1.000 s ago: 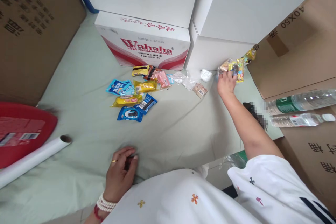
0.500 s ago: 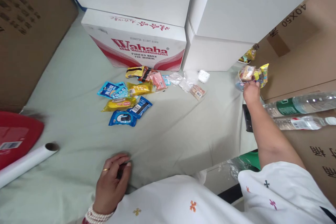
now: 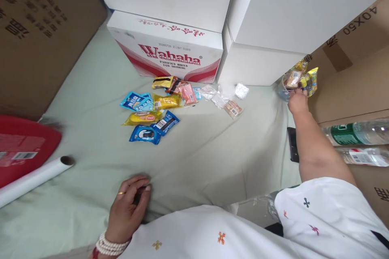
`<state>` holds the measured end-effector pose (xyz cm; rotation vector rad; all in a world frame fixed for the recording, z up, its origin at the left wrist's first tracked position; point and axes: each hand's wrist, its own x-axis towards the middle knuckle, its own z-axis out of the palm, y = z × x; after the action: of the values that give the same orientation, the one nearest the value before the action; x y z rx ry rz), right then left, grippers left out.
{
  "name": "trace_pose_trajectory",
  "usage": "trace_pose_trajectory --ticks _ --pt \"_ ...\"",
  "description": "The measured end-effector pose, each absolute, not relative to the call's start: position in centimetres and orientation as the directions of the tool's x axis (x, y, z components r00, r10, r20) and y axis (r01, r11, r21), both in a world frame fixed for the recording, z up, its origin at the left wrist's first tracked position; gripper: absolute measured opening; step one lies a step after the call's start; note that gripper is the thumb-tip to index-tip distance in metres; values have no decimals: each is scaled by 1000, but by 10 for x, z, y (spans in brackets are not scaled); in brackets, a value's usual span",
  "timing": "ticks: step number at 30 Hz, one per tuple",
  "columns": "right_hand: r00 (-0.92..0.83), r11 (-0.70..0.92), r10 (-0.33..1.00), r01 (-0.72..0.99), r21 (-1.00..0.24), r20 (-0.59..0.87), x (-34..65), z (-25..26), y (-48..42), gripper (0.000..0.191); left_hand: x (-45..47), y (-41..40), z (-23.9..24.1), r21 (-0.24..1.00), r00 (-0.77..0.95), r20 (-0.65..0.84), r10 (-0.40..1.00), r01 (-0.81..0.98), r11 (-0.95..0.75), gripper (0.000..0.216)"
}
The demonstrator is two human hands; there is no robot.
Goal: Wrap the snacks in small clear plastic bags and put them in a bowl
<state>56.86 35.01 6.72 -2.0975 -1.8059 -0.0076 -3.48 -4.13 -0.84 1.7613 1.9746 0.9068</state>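
Note:
My right hand (image 3: 298,100), at the end of an outstretched arm, is closed at the near rim of a clear plastic tub (image 3: 283,93). The tub holds packaged snacks, among them a yellow packet (image 3: 312,79); my fingertips are partly hidden there. Low on the left, my left hand (image 3: 129,206) rests on the pale green cloth (image 3: 206,162), loosely curled and with nothing visible in it. Beyond it lies a pile of wrapped snacks: blue packets (image 3: 144,134), yellow packets (image 3: 141,117) and a pink packet (image 3: 188,94). To their right are clear wrappers (image 3: 217,96) and a small brownish packet (image 3: 232,109).
A Wahaha water carton (image 3: 170,56) and white boxes (image 3: 261,60) stand at the back. Cardboard boxes (image 3: 45,48) flank both sides. Plastic bottles (image 3: 349,133) and a dark phone (image 3: 292,145) lie by my right arm. A white tube (image 3: 36,180) and red container (image 3: 27,145) lie left.
The view has shifted slightly. My right hand and the tub have moved a little farther away, closer to the gold packets behind. My left hand stays in place.

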Motion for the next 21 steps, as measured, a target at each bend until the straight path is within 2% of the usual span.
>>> trace_pose_trajectory --ticks 7,12,14,15,18,21 --pt "138 -95 954 981 -168 265 553 76 323 29 -34 -43 -8 706 -194 141 971 707 39 22" --pt "83 -42 960 987 -158 267 493 69 321 30 -33 -42 -6 744 -220 95 971 664 78 25" --pt "33 16 978 972 -236 204 455 60 326 30 -33 -41 -7 751 -220 79 972 655 88 27" --pt "19 32 987 949 -313 159 436 54 329 30 -33 -40 -7 751 -216 75 974 654 87 27" --pt "60 -14 995 868 -496 76 388 41 335 27 -34 -44 -6 748 -183 81 980 661 62 27" --pt "158 -90 985 805 -587 66 363 37 333 8 -37 -57 1 764 -141 76 987 644 33 25"
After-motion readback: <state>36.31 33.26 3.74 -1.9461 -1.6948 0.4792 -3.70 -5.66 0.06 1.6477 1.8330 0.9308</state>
